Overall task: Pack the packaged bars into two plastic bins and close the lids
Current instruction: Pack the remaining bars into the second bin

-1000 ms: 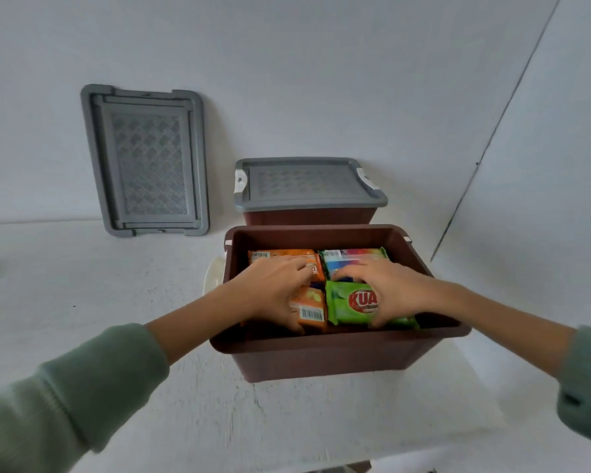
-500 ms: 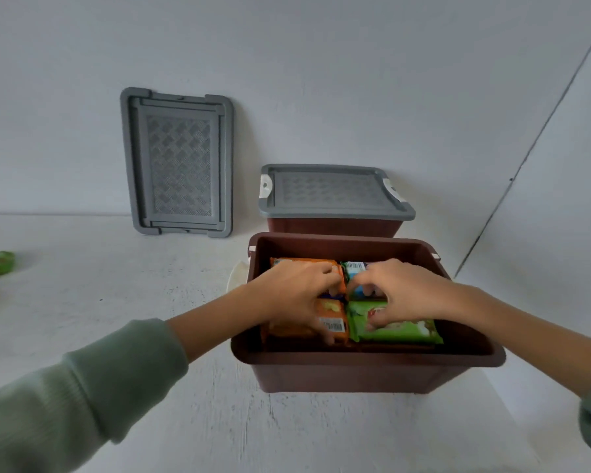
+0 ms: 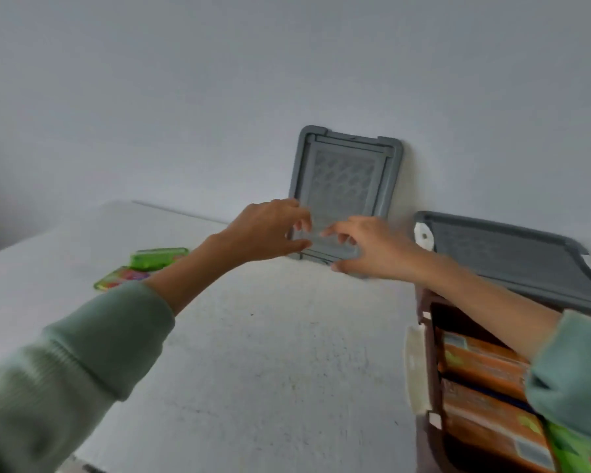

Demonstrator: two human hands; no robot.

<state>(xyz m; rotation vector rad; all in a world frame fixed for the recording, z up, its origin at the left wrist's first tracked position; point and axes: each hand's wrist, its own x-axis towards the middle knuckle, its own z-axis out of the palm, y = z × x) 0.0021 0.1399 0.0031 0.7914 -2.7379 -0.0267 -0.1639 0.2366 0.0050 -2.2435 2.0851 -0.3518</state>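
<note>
A loose grey lid [image 3: 347, 179] leans upright against the wall. My left hand [image 3: 268, 232] and my right hand [image 3: 372, 249] are stretched out in front of its lower part, fingers spread and loosely bent, holding nothing; whether they touch the lid is unclear. At the right edge stands the open brown bin [image 3: 427, 356] with orange bars [image 3: 481, 367] and a green bar [image 3: 574, 452] inside. Behind it is the second bin under its grey lid [image 3: 505, 254]. Two green packaged bars [image 3: 157, 257] lie on the white table at the left.
The white table [image 3: 270, 353] runs back to a plain grey wall. A white latch [image 3: 415, 367] hangs on the open bin's left side. The table's front edge shows at the lower left.
Both hands have come out of the open bin and moved left and back to the leaning lid. The view has swung left, so the bins now sit at the right edge.
</note>
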